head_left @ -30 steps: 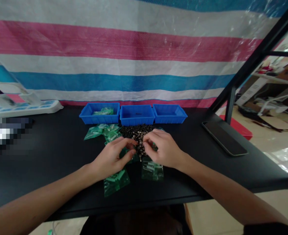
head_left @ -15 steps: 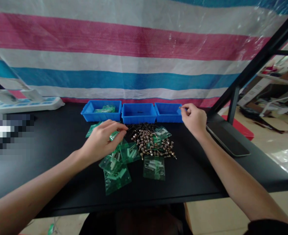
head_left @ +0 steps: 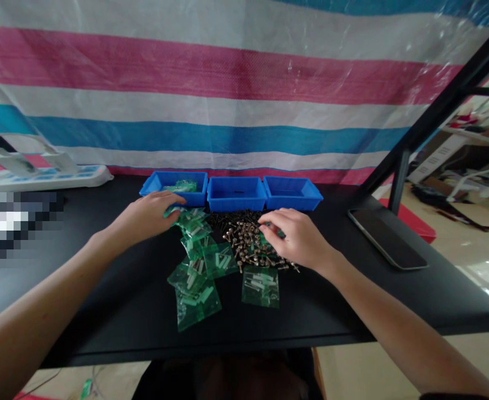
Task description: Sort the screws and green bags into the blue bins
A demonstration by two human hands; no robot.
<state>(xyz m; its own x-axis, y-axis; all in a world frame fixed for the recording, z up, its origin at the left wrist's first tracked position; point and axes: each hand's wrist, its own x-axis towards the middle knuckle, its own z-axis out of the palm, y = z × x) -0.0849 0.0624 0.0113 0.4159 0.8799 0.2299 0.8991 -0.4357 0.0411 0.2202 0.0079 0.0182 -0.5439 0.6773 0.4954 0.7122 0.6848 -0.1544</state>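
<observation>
My left hand (head_left: 146, 216) is over the left end of the green plastic bags (head_left: 194, 228), thumb and fingers apart, with green film showing between them. The bags hold white plugs and screws, and they trail toward the table's front edge. My right hand (head_left: 296, 236) hovers at the right side of a heap of brass-coloured screws (head_left: 246, 241), its fingers curved and thumb apart; nothing shows in them. Dark screws (head_left: 223, 221) lie behind that heap. One more green bag (head_left: 261, 286) lies in front of it, and another is partly hidden by my right hand.
Three blue bins stand in a row at the back: the left bin (head_left: 146, 188) contains green bags, the middle bin (head_left: 236, 203) a small dark piece, and the right bin (head_left: 292, 203) shows bare inside. A phone (head_left: 388, 239) lies right, a power strip (head_left: 81, 176) left.
My right hand has come from the right bin, where it pinched a small piece, back to the brass screws. My left hand has moved left and slightly up, toward the left bin's front.
</observation>
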